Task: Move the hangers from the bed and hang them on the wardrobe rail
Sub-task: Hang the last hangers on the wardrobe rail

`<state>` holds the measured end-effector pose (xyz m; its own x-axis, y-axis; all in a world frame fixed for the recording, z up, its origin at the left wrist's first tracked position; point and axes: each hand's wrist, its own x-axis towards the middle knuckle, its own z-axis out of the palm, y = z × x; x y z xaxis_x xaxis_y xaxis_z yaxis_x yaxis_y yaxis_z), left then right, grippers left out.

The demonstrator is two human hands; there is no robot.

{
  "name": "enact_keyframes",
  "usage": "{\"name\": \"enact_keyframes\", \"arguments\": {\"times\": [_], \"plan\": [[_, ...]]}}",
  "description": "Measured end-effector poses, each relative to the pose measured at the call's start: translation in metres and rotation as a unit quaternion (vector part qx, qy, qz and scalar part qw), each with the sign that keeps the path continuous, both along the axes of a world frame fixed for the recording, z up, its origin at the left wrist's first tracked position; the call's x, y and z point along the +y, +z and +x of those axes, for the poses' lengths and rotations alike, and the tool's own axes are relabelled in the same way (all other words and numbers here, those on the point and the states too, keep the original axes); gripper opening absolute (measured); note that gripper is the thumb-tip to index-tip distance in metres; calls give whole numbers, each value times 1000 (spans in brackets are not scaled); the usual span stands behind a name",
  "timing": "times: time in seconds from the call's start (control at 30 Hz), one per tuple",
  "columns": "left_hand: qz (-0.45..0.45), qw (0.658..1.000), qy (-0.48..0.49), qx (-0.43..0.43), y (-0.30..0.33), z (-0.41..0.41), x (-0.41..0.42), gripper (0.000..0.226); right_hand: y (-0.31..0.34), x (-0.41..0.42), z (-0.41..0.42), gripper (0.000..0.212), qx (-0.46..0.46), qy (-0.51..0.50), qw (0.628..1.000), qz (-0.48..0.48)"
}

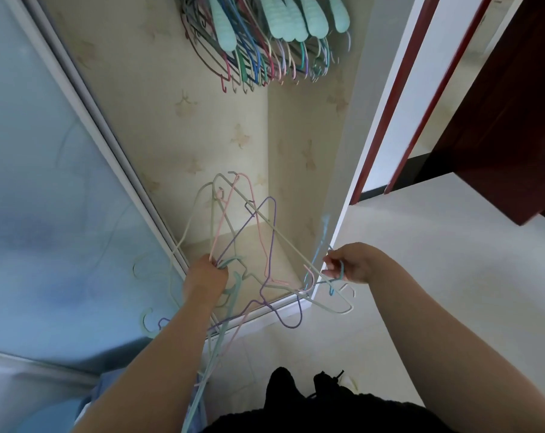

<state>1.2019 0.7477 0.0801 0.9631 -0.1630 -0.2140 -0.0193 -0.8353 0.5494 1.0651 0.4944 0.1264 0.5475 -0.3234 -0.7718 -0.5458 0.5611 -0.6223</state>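
Both hands are out in front of the open wardrobe, well apart from each other. The left hand [206, 278] is closed around the necks of a tangled bunch of wire hangers [249, 245] (pale green, pink, purple and cream ones can be made out), whose loops fan up and to the right while some hooks stick out below the wrist. The right hand [347, 264] pinches one blue hanger [322, 245] between thumb and fingers, its thin wire rising blurred above the hand; whether it is free of the bunch cannot be told.

High inside the wardrobe, many more hung hangers [265, 42] crowd together, thick mint-green ones among thin coloured wire ones, though the rail itself is out of view. The wardrobe wall [177, 120] is cream with a faint pattern. A frosted blue sliding door [46, 182] stands to the left, a dark red door [508, 120] to the right, and the person's dark shoes [302, 389] show on the pale floor [452, 260].
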Motion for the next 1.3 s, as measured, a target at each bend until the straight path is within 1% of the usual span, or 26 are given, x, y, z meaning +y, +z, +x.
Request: {"name": "enact_keyframes", "arguments": {"times": [0.13, 0.23, 0.3, 0.37, 0.4, 0.43, 0.47, 0.5, 0.53, 0.57, 0.6, 0.63, 0.67, 0.7, 0.77, 0.83, 0.9, 0.97, 1.0, 1.07, 1.17, 1.23, 1.3], "plan": [[-1, 1000, -3, 2, -3, 2, 4, 11, -11, 14, 5, 24, -43, -37, 998, 36], [9, 1000, -7, -2, -3, 3, 6, 12, -20, 19, 12, 25, -58, -109, 991, 46], [15, 1000, -12, 1, -4, 4, 8, 11, -24, 22, 15, 26, -82, -168, 980, 76], [19, 1000, -18, 3, -6, 4, 10, 11, -29, 25, 17, 26, -100, -207, 970, 84], [22, 1000, -19, 3, -6, 4, 11, 12, -32, 26, 18, 25, -94, -204, 972, 68], [23, 1000, -19, 3, -6, 4, 12, 12, -35, 26, 17, 24, -79, -188, 979, 30], [22, 1000, -16, 6, -6, 5, 13, 11, -34, 25, 16, 22, -54, -150, 986, -46], [20, 1000, -14, 9, -7, 7, 14, 10, -32, 22, 14, 23, -16, -86, 984, -156], [18, 1000, -13, 15, -7, 8, 16, 9, -28, 17, 12, 25, 32, -8, 957, -290], [15, 1000, -14, 21, -8, 10, 18, 9, -22, 11, 11, 26, 84, 68, 903, -417], [10, 999, -15, 29, -8, 12, 20, 11, -14, 6, 9, 28, 128, 123, 846, -502], [3, 999, -16, 40, -10, 13, 22, 12, -6, 3, 9, 29, 158, 161, 805, -548], [-4, 999, -16, 50, -11, 15, 25, 13, -1, -1, 11, 31, 180, 190, 776, -573], [-10, 998, -16, 60, -12, 16, 27, 14, 3, -4, 13, 31, 196, 216, 756, -586], [-32, 996, -11, 82, -13, 18, 31, 14, 8, -9, 20, 31, 206, 252, 734, -596], [-86, 989, 15, 116, -13, 21, 34, 13, 17, -10, 29, 36, 182, 277, 722, -608], [-155, 974, 58, 156, -10, 24, 38, 10, 30, -7, 42, 42, 124, 287, 725, -614], [-236, 946, 99, 199, -4, 25, 42, 8, 46, 1, 58, 44, 43, 282, 736, -613], [-270, 932, 112, 217, 0, 25, 43, 11, 56, 7, 66, 43, 0, 277, 740, -613], [-309, 915, 108, 234, 11, 24, 45, 18, 78, 17, 81, 43, -73, 263, 734, -622], [-375, 888, 75, 254, 33, 28, 46, 24, 117, 34, 101, 44, -150, 254, 709, -640], [-432, 859, 62, 267, 55, 29, 42, 17, 138, 43, 114, 45, -188, 256, 694, -646], [-485, 829, 77, 267, 74, 31, 36, 7, 154, 50, 127, 45, -217, 256, 689, -642]]}}
